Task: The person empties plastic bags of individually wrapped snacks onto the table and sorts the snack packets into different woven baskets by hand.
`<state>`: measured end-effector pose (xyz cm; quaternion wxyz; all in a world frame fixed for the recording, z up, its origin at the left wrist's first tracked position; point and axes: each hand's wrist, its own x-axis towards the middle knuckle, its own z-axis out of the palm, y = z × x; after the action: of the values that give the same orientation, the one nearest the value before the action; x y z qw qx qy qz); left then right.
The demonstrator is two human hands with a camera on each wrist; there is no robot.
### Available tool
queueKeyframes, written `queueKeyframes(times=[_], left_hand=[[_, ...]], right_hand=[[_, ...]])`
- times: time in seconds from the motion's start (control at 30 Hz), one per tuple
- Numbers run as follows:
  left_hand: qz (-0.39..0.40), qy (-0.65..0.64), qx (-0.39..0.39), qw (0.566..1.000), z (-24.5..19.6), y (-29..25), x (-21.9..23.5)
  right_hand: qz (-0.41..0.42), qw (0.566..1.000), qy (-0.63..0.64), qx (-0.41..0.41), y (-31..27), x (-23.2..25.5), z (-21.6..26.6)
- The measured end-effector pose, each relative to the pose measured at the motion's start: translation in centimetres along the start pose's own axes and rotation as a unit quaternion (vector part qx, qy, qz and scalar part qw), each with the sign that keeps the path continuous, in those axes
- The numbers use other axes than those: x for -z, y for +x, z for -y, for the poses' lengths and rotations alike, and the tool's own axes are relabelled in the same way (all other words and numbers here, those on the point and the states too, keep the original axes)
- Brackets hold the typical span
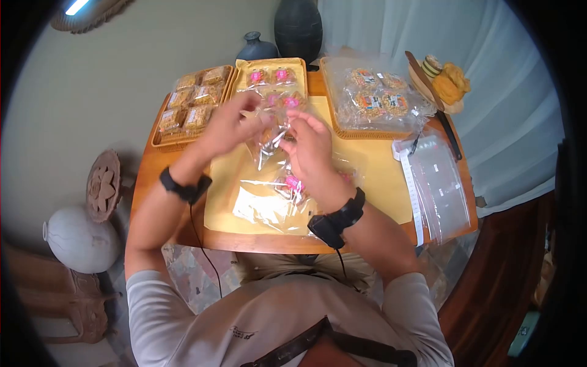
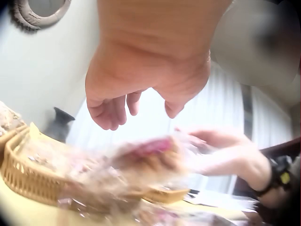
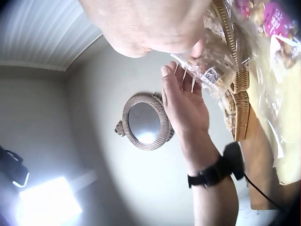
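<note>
The right hand (image 1: 310, 145) pinches a clear bag (image 1: 268, 145) over the worktop (image 1: 148, 180). The left hand (image 1: 231, 127) is near the bag, its fingers loose.

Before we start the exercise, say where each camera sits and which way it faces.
Head: on the person's head, facing forward and down at the table; shows left hand, right hand, shirt.
Left wrist: on that wrist, facing basket and curtain; both hands show.
Right wrist: on that wrist, facing the wall mirror; both hands show.
Shared by both wrist views: a clear packet.
</note>
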<state>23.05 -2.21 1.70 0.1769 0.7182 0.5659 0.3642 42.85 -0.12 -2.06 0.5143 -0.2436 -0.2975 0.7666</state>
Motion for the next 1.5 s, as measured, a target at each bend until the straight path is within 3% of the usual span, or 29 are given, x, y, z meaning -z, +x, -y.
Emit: queueKeyframes(times=[0.03, 0.07, 0.13, 0.27, 0.3, 0.33, 0.37, 0.4, 0.43, 0.47, 0.53, 0.57, 0.6, 0.63, 0.67, 0.7, 0.73, 0.83, 0.93, 1.0, 1.07, 1.23, 1.33, 1.4, 1.5], left_hand=[[-0.004, 0.062, -0.093, 0.994, -2.7, -2.2, -0.9], [-0.004, 0.062, -0.092, 0.994, -3.7, -3.4, -1.8], [-0.068, 0.302, -0.130, 0.942, -4.8, -5.2, -2.7], [-0.050, 0.249, -0.038, 0.966, -1.9, -3.6, -0.3], [-0.080, 0.225, -0.055, 0.970, -1.6, -2.9, 0.3], [-0.084, 0.224, -0.054, 0.969, -1.3, -2.3, 0.9], [-0.083, 0.205, -0.035, 0.975, -0.9, -1.8, 1.5], [-0.081, 0.186, -0.018, 0.979, -0.7, -1.3, 2.2], [-0.085, 0.187, -0.029, 0.978, -0.7, -0.9, 2.8], [-0.087, 0.185, -0.029, 0.979, -0.2, -0.4, 3.3], [-0.053, 0.136, -0.056, 0.988, 0.5, 0.9, 4.3], [-0.048, 0.131, -0.027, 0.990, 0.1, 1.3, 4.8], [-0.052, 0.131, -0.027, 0.990, -0.4, 1.8, 5.3], [-0.029, 0.140, -0.013, 0.990, -0.8, 2.3, 5.9], [-0.004, 0.149, 0.001, 0.989, -0.7, 2.9, 6.3], [-0.012, 0.174, -0.044, 0.984, 1.0, 3.9, 6.7], [-0.014, 0.173, -0.040, 0.984, 1.7, 4.8, 7.3], [-0.047, 0.100, 0.030, 0.993, 2.3, 6.5, 8.9], [-0.033, 0.069, 0.046, 0.996, 1.6, 7.4, 10.6], [-0.016, 0.175, 0.053, 0.983, 2.1, 8.1, 11.9], [-0.028, 0.147, 0.048, 0.988, 2.4, 8.2, 12.4], [-0.069, 0.096, 0.042, 0.992, 1.0, 7.7, 12.5], [-0.026, 0.140, 0.021, 0.990, 1.2, 7.8, 12.4], [-0.081, 0.199, -0.043, 0.976, 1.9, 8.6, 12.9], [-0.079, 0.197, 0.011, 0.977, -0.8, 7.9, 12.5]], right_hand=[[0.020, 0.999, 0.023, 0.013, 0.2, -0.4, 0.0], [0.021, 0.999, 0.023, 0.012, 0.3, -0.9, 0.0], [0.006, 1.000, 0.006, 0.014, 0.4, -2.1, -0.2], [0.064, 0.984, -0.131, 0.100, 2.2, -1.0, -0.8], [0.061, 0.926, -0.300, 0.221, 2.2, -0.7, -0.1], [0.056, 0.825, -0.455, 0.332, 2.2, -0.5, 0.6], [0.060, 0.823, -0.456, 0.333, 2.3, -0.2, 1.6], [0.017, 0.702, -0.582, 0.410, 2.5, 0.1, 2.8], [-0.028, 0.554, -0.685, 0.472, 2.7, 0.5, 3.8], [-0.026, 0.552, -0.687, 0.473, 3.5, 0.9, 4.4], [-0.138, 0.408, -0.713, 0.553, 6.1, 1.6, 5.4], [-0.137, 0.406, -0.713, 0.555, 7.6, 2.3, 6.3], [-0.031, 0.578, -0.707, 0.406, 9.3, 3.2, 7.2], [0.078, 0.713, -0.658, 0.229, 10.5, 3.3, 7.6], [0.080, 0.713, -0.659, 0.228, 11.0, 2.6, 7.9], [0.063, 0.699, -0.660, 0.267, 11.5, 1.9, 8.3], [0.045, 0.685, -0.660, 0.305, 11.9, 0.9, 8.9], [0.039, 0.689, -0.638, 0.341, 13.6, -1.9, 10.7], [0.050, 0.698, -0.645, 0.307, 15.9, -3.4, 11.9], [0.045, 0.709, -0.637, 0.301, 15.9, -4.1, 12.7], [0.057, 0.666, -0.662, 0.339, 15.7, -4.6, 13.3], [0.070, 0.699, -0.641, 0.309, 15.4, -5.7, 14.8], [0.070, 0.710, -0.626, 0.316, 15.1, -5.5, 15.0], [0.067, 0.718, -0.610, 0.329, 15.3, -5.7, 15.5], [0.072, 0.681, -0.651, 0.328, 14.7, -5.7, 16.0]])
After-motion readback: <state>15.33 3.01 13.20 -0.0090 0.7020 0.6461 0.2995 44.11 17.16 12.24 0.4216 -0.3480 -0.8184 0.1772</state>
